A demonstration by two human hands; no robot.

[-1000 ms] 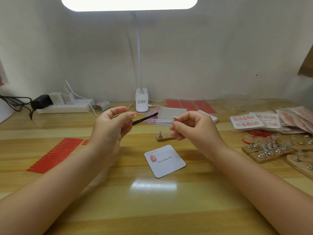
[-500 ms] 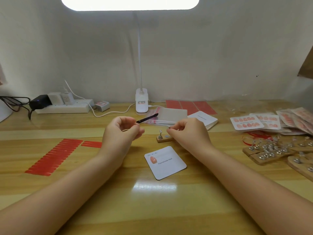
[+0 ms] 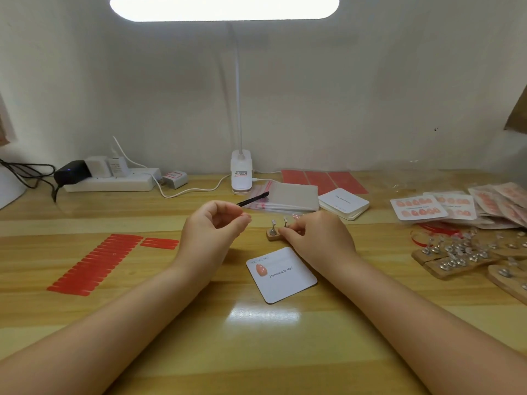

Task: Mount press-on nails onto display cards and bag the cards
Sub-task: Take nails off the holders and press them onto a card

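The left hand point(image 3: 212, 232) is curled around a thin black tool point(image 3: 253, 199) whose tip points away to the right. The right hand point(image 3: 316, 238) pinches something small on the wooden stand point(image 3: 273, 234) just beyond its fingertips; what it pinches is hidden. A card point(image 3: 285, 277) carrying 1 nail point(image 3: 261, 269) lies flat between the wrists. Bags point(image 3: 288, 198) sit beyond both hands.

Both forearms bare, no sleeves; left hand point(image 3: 212, 233) & right hand point(image 3: 319, 238) w/o gloves, rings.

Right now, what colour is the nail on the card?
Peachy orange nail on the white card, head view.
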